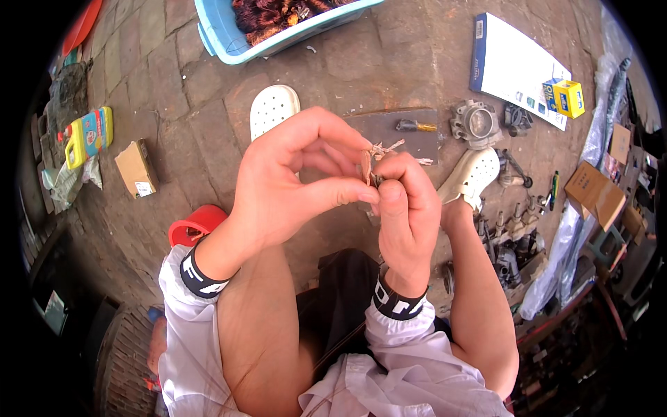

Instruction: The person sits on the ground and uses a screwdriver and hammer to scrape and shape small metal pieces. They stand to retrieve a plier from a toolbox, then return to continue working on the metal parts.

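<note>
Both hands meet in front of me over a small flat brownish strip (367, 167) with frayed, pale strands at its upper end. My left hand (278, 177) pinches it between thumb and fingertips. Close against it, my right hand (410, 219) has its fingers curled and its thumb pressed down at the strip's lower end. The fingers partly hide the piece, so its exact kind is unclear. Just beyond the hands, a dark flat plate (375, 124) lies on the paving, with a short black and brass-coloured rod (417, 126) on it.
A light blue basin (278, 47) of reddish-brown wire coils stands ahead. On the right lie a round metal housing (476, 122), a yellow-blue box (563, 97), several metal parts and a cardboard box (595, 194). A yellow jug (90, 135), small carton (137, 169) and red container (198, 224) are left.
</note>
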{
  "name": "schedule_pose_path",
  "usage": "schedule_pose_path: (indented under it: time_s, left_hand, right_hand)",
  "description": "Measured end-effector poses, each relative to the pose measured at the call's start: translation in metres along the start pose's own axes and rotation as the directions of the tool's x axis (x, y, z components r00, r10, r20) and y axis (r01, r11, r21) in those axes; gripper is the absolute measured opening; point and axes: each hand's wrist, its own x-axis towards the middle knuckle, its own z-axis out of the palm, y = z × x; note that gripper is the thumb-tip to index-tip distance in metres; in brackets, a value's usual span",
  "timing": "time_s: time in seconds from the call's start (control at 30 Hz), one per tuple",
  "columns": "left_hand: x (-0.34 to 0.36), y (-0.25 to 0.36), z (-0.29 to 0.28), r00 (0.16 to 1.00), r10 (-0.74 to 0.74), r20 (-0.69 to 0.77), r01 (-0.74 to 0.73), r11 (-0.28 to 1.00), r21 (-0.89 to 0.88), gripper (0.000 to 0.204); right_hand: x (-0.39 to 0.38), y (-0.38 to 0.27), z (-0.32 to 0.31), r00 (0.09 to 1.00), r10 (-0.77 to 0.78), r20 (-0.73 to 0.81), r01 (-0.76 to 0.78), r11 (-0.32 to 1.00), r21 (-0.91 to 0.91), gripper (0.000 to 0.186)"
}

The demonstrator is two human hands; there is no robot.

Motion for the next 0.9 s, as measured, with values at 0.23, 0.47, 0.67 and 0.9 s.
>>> schedule_pose_path:
  time_s: [0.23,0.47,0.67,0.9]
  left_hand:
    - [0.0,0.005,-0.001,0.998,-0.024,0.053,0.019,0.996,0.081,0.038]
    - [0.002,0.009,-0.001,0.997,0.07,0.029,-0.076,0.967,0.242,0.034]
    - [0.002,0.005,-0.003,0.984,0.178,0.028,-0.174,0.902,0.395,0.034]
    - [0.002,0.006,-0.002,0.983,0.182,0.018,-0.171,0.875,0.453,0.034]
  right_hand:
    - [0.004,0.009,-0.011,0.986,-0.088,0.143,0.098,0.993,-0.062,0.033]
    - [0.001,0.009,-0.006,0.99,0.027,0.137,-0.037,0.997,0.074,0.036]
    - [0.001,0.011,-0.006,0.987,0.099,0.127,-0.12,0.978,0.17,0.029]
    - [0.001,0.016,-0.006,0.989,0.076,0.128,-0.099,0.978,0.185,0.03]
